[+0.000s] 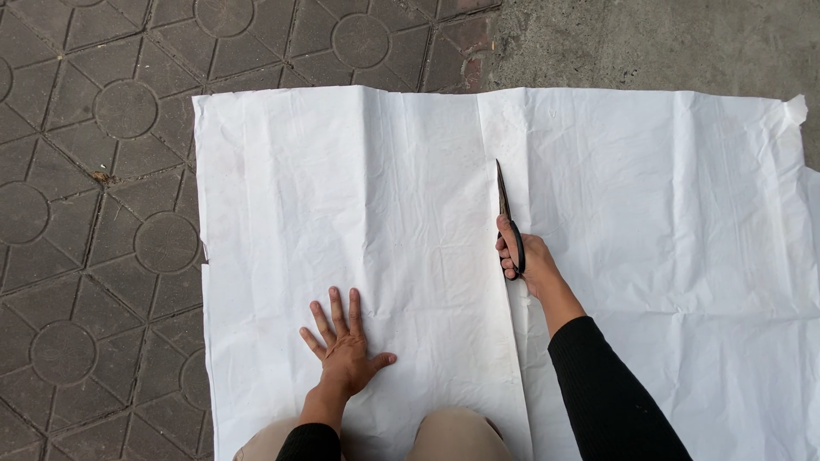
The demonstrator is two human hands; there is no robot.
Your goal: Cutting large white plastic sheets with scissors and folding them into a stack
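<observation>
A large white sheet (393,196) of creased paper or thin fabric lies spread on the ground. My right hand (523,260) grips black-handled scissors (506,213) whose blades point away from me along a straight cut that runs from the sheet's near edge up the middle. My left hand (343,346) lies flat with fingers spread on the sheet, left of the cut. Both arms wear black sleeves. My knee (453,435) in tan trousers rests at the near edge.
Grey patterned paving tiles (94,213) lie to the left and behind the sheet. Bare concrete (658,43) lies at the far right. The sheet's right corner (796,109) is slightly curled.
</observation>
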